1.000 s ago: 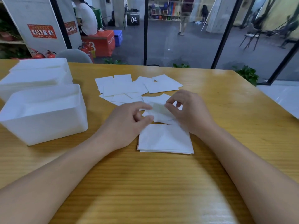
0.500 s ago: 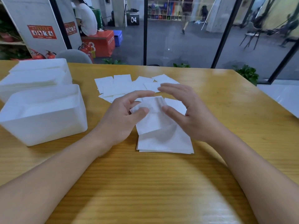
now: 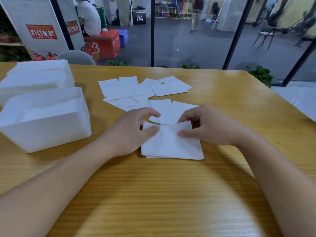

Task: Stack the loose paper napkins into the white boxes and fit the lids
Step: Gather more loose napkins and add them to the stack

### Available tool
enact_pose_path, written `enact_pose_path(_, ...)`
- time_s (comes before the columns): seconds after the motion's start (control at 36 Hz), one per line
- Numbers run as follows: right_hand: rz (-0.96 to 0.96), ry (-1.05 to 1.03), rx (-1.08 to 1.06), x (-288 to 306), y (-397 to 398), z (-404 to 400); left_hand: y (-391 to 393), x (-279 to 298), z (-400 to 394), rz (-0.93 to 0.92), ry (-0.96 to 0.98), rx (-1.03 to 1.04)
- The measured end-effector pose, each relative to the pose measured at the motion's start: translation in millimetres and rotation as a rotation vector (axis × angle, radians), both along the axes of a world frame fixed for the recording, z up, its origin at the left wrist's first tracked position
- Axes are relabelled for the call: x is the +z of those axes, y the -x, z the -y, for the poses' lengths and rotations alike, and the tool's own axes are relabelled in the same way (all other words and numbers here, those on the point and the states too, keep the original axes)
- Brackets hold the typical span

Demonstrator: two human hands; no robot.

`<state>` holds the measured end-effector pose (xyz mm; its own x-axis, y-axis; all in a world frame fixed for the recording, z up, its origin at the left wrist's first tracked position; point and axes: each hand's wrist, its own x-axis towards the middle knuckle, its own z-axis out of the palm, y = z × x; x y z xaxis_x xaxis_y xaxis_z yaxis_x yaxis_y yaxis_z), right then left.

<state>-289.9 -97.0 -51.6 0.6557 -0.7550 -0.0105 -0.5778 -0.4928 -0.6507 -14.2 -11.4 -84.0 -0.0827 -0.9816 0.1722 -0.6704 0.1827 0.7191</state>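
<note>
A neat stack of white napkins (image 3: pixel 172 149) lies on the wooden table in front of me. My left hand (image 3: pixel 135 130) pinches the top napkin (image 3: pixel 168 132) at its far left corner. At its far right corner my right hand (image 3: pixel 208 127) pinches the same sheet, which bows slightly between them over the stack. Several loose napkins (image 3: pixel 136 91) lie scattered farther back. An open white box (image 3: pixel 46 117) stands at the left, with a second white box (image 3: pixel 37 77) behind it.
The table's far edge (image 3: pixel 171 68) meets a glass wall with black frames. Its right edge (image 3: pixel 290 103) runs diagonally. A grey chair back (image 3: pixel 77 57) shows behind the boxes. Bare wood (image 3: pixel 153 194) lies between my forearms.
Both hands lifted one napkin from the loose pile, carried it toward me and now hold it by its far corners down on the stack.
</note>
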Motion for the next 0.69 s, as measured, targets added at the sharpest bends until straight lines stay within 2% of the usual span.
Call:
enact_pose_path(0.08,0.015,0.008,-0.024,-1,2,3,1,-2,-1,0.114,0.041,0.011)
enact_pose_path(0.19,0.058,-0.019,-0.027,-1,2,3,0,-1,-4,0.114,0.048,0.011)
enact_pose_path(0.39,0.108,-0.053,-0.018,0,1,2,6,2,-3,-0.031,0.150,-0.019)
enact_pose_path(0.5,0.255,-0.173,-0.059,5,7,7,4,3,1,-0.166,0.125,-0.049)
enact_pose_path(0.58,0.244,-0.181,-0.067,4,12,10,2,0,3,-0.091,0.098,-0.038)
enact_pose_path(0.69,0.059,-0.023,-0.092,-6,8,9,2,-7,1,0.090,0.056,-0.026)
